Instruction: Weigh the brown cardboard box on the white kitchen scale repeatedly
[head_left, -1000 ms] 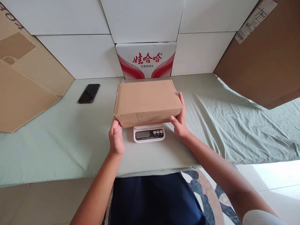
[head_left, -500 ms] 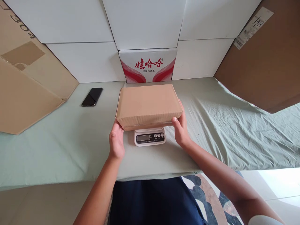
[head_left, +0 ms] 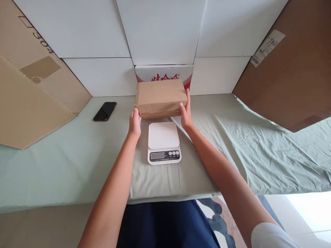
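A closed brown cardboard box (head_left: 160, 96) is held between my two hands, beyond the scale. My left hand (head_left: 134, 123) grips its near left corner, thumb on the outside and the other fingers mostly hidden. On the right end, my right hand (head_left: 186, 112) has its thumb on the front face and its fingers along the side. Nearer to me lies a white kitchen scale (head_left: 163, 137) with a bare platform, a small grey display and several round buttons. Whether the box's underside touches the cloth cannot be made out.
Behind the box stands a white and red printed carton (head_left: 190, 74) against the white wall panels (head_left: 162, 31). A black phone (head_left: 104, 111) lies to the left on the green cloth (head_left: 77, 148). Large cardboard pieces flank both sides, one left (head_left: 33, 100) and one right (head_left: 292, 75).
Both hands have carried the box forward, away from me and off the area over the scale. The scale's platform is now uncovered, and the box hides the lower part of the printed carton.
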Available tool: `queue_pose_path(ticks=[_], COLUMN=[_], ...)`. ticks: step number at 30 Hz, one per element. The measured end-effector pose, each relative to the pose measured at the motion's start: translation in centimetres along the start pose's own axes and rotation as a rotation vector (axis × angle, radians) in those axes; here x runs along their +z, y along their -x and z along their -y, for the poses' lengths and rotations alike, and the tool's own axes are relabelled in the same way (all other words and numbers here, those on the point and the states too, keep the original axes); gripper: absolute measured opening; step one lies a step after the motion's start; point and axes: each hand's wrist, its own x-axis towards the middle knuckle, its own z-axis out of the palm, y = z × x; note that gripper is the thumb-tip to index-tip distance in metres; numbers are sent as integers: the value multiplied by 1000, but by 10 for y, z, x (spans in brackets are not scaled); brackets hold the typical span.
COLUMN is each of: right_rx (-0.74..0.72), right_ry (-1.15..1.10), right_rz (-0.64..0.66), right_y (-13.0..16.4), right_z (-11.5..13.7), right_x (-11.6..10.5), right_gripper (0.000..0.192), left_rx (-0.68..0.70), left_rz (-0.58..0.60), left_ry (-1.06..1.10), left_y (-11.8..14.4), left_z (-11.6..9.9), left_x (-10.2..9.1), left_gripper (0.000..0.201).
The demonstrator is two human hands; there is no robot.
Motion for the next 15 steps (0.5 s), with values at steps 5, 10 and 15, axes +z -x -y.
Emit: queue_pose_path(ticks=[5, 10, 15], right_rx=[102, 158, 211], right_ry=[-30, -33, -51], right_rz=[-11, -18, -36], right_y=[12, 14, 10], right_z=[-20, -21, -26], right_x=[-2, -2, -10], right_gripper=[93, 91, 98], left_rx=[-51, -82, -76], left_rz=[9, 6, -59], left_ry=[-37, -46, -59], left_y=[2, 6, -1], left_z=[27, 29, 22], left_x=[-3, -3, -13], left_gripper=[75, 79, 82])
